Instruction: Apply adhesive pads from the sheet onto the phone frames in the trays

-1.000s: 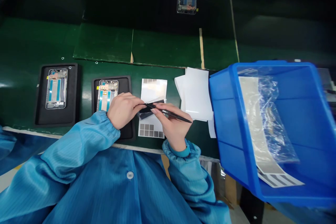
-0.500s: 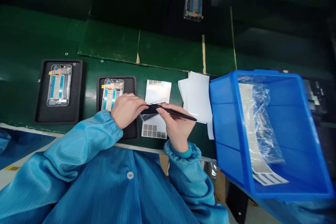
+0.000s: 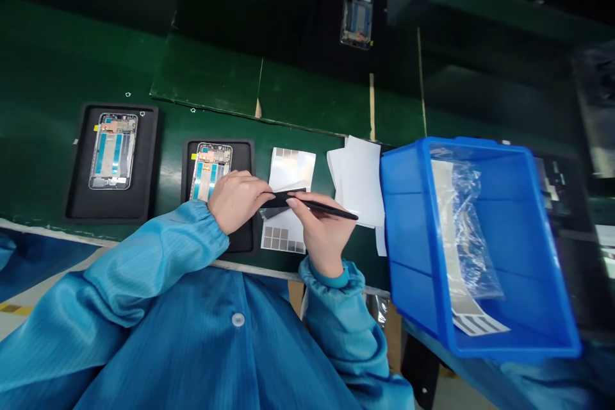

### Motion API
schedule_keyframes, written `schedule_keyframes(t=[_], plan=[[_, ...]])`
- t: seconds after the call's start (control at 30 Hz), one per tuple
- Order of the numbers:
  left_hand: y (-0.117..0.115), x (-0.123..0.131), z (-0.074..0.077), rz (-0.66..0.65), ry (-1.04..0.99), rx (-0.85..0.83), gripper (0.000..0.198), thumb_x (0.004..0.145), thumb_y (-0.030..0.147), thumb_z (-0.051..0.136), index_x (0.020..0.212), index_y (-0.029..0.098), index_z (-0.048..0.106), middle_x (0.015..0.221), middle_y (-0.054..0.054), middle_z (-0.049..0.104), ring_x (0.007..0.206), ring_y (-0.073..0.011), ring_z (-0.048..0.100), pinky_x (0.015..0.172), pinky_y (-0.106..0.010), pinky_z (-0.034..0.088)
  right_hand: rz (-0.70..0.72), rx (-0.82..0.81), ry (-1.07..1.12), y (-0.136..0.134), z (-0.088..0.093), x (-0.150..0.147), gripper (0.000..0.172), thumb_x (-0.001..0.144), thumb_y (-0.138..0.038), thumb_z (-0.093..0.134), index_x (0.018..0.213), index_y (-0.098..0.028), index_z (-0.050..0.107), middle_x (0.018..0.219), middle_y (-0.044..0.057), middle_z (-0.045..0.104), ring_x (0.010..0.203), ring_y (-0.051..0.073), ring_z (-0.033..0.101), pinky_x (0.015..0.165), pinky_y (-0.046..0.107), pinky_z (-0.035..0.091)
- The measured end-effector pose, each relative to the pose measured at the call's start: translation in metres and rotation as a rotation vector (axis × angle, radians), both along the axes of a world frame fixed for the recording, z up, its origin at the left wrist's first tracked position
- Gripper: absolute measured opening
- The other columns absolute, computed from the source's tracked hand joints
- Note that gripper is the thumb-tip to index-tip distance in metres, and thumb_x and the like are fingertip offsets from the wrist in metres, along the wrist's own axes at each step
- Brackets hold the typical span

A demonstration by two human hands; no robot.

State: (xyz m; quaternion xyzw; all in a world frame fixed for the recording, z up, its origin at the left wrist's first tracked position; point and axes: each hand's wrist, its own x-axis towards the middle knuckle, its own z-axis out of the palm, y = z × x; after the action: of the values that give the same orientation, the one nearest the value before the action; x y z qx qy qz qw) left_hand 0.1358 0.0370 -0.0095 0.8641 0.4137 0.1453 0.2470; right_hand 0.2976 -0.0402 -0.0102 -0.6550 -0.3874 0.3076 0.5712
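Note:
My right hand (image 3: 327,230) is closed around black tweezers (image 3: 331,209), which lie slanted with the tip toward my left hand. My left hand (image 3: 240,200) pinches at the tweezer tip; what sits between its fingertips is too small to make out. Beneath both hands lies a white sheet with grey square stickers (image 3: 282,239), and a dark, partly see-through film (image 3: 273,212) shows just under the fingers. Left of it, an opened phone (image 3: 211,163) rests in a black tray (image 3: 243,234), partly covered by my left hand and sleeve.
A second opened phone (image 3: 113,152) lies in another black tray (image 3: 77,202) at the left. White sheets (image 3: 360,182) lie right of my hands, beside a blue bin (image 3: 413,250) holding a clear plastic bag (image 3: 473,237). Another phone (image 3: 357,20) rests at the back.
The view has shifted slightly, so the bin appears a little further left and the left tray a little further right. Both hands keep nearly the same pose at the tweezers.

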Motion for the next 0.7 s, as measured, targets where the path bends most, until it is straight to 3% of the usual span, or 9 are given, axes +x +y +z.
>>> schedule_keyframes(t=[0.13,0.27,0.37,0.47,0.57,0.7], plan=[[-0.002,-0.001,0.005,0.023,0.067,0.009,0.015,0.092,0.030,0.066,0.098,0.019,0.074,0.097,-0.005,0.077,0.094,-0.0241,0.066,0.083,-0.037,0.049,-0.032,0.019,0.083,0.001,0.001,0.000,0.015,0.070,-0.029,0.088,0.081,-0.024,0.078,0.083,0.003,0.080,0.079,0.024,0.076,0.076,0.041,0.064],[-0.014,-0.037,0.019,0.073,0.176,0.160,0.042,0.090,0.038,0.068,0.123,0.013,0.063,0.120,-0.013,0.068,0.108,-0.0302,0.059,0.088,-0.042,0.047,0.019,-0.052,0.105,0.008,0.002,-0.006,0.017,0.071,-0.031,0.088,0.082,-0.022,0.078,0.082,0.003,0.079,0.073,0.021,0.074,0.068,0.035,0.061],[-0.026,-0.080,0.023,-0.031,0.320,0.170,0.036,0.087,0.036,0.072,0.114,0.014,0.064,0.114,-0.012,0.066,0.103,-0.0305,0.058,0.084,-0.042,0.047,0.075,-0.111,0.143,0.019,0.004,-0.021,0.019,0.071,-0.034,0.088,0.082,-0.021,0.078,0.078,0.003,0.078,0.068,0.018,0.072,0.063,0.031,0.059],[-0.034,-0.107,0.015,-0.139,0.348,0.178,0.027,0.086,0.029,0.073,0.108,0.014,0.066,0.107,-0.009,0.067,0.098,-0.0275,0.059,0.086,-0.040,0.047,0.162,-0.185,0.183,0.031,0.007,-0.044,0.021,0.071,-0.036,0.087,0.081,-0.020,0.078,0.071,0.002,0.076,0.062,0.017,0.070,0.060,0.029,0.058],[-0.041,-0.108,0.003,-0.166,0.282,0.236,0.017,0.089,0.028,0.069,0.100,0.015,0.067,0.092,-0.007,0.067,0.089,-0.0247,0.058,0.085,-0.040,0.046,0.231,-0.240,0.200,0.045,0.006,-0.069,0.022,0.071,-0.037,0.086,0.080,-0.020,0.078,0.067,0.002,0.075,0.060,0.016,0.069,0.058,0.028,0.057],[-0.051,-0.096,-0.005,-0.151,0.193,0.250,0.019,0.086,0.032,0.072,0.091,0.015,0.068,0.082,-0.004,0.064,0.083,-0.0237,0.056,0.079,-0.038,0.044,0.283,-0.277,0.134,0.059,-0.004,-0.089,0.023,0.073,-0.038,0.084,0.081,-0.018,0.077,0.073,0.003,0.077,0.065,0.018,0.071,0.062,0.029,0.059]])
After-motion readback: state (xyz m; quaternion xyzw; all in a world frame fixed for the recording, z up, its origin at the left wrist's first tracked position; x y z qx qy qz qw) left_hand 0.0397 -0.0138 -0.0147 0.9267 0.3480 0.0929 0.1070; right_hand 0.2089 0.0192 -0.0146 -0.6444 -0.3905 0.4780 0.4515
